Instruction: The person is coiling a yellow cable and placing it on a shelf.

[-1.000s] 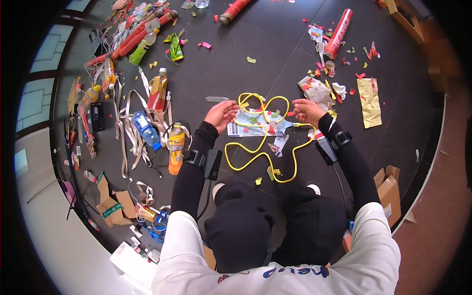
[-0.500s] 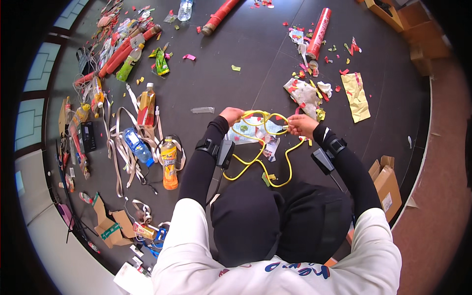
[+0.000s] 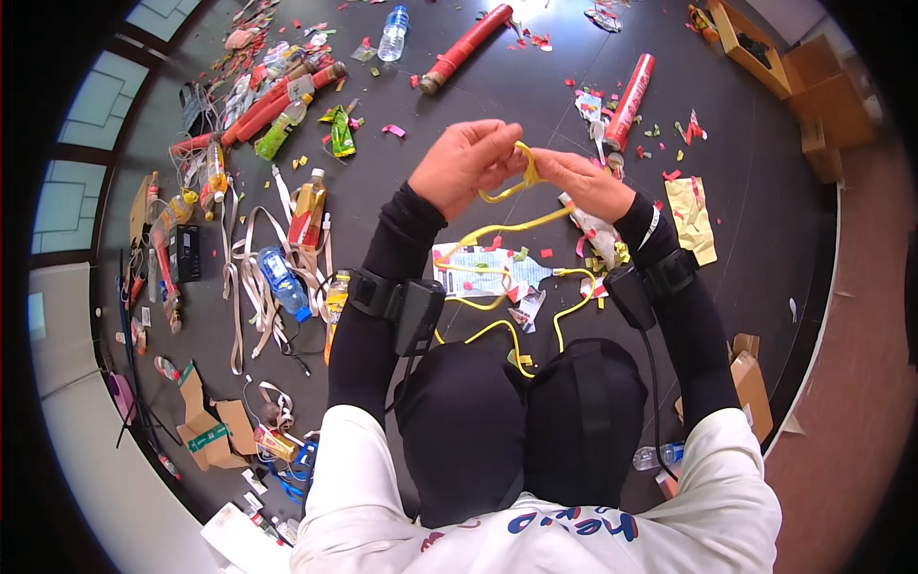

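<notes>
A yellow cable (image 3: 516, 228) is raised in front of me, with a small bunched loop between my two hands. My left hand (image 3: 464, 165) pinches this loop near its top. From the other side my right hand (image 3: 591, 185) grips the bunched part, its fingers close to those of the left. One strand slopes down to the left below the hands, and the rest lies in loose curves on the floor before my knees. Beneath it is a crumpled printed sheet (image 3: 459, 279), pale blue and white. The cable part inside my fingers is hidden.
Straps (image 3: 232, 287), a blue-tinted bottle (image 3: 282, 283) and a tea-coloured bottle (image 3: 308, 212) lie left. Red tubes (image 3: 631, 100) and confetti are scattered farther off. A yellow paper sheet (image 3: 690, 220) and a cardboard box (image 3: 751, 387) are on the right.
Both hands have come up and closer together, lifting part of the cable. The wide loops held between them are now a small bunched loop.
</notes>
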